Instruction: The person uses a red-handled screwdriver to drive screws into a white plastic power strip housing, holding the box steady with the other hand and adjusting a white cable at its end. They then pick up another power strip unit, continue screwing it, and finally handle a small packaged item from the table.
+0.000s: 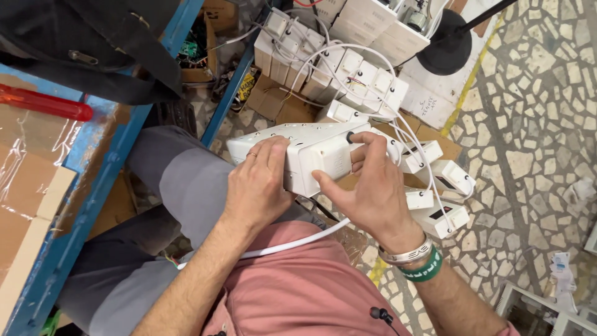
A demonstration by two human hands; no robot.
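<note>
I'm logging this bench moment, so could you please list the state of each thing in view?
White box unit: held over the lap by both hands.
Left hand: wrapped over the unit's near end.
Right hand: gripping its end face, fingers near a black knob.
White cable: slack across the lap.
Other white units: piled on the floor, wired.
Red tool: lying on the bench.
</note>
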